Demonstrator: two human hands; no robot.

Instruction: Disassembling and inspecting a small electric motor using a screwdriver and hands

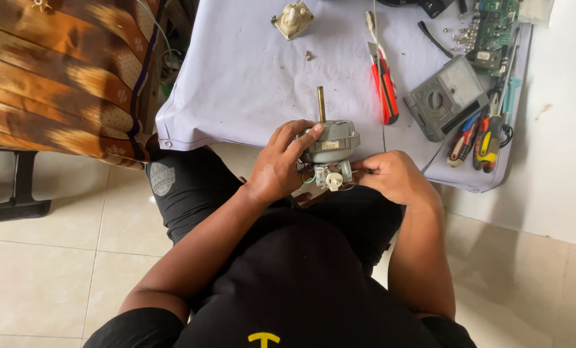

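A grey electric motor [330,143] with a brass shaft [321,104] pointing away from me sits at the near edge of a white sheet [249,77]. My left hand [280,164] grips the motor's left side, fingers curled over its housing. My right hand [391,175] pinches thin wires beside the small white part [334,180] on the motor's near end. Green and other coloured wires show between my hands.
On the sheet lie a red-handled tool [384,84], a grey multimeter [446,96], several coloured-handled pliers and screwdrivers [481,138], a circuit board [494,22], a cream knob-like part [292,19] and small screws. A patterned cloth [56,71] hangs at left. Tiled floor below.
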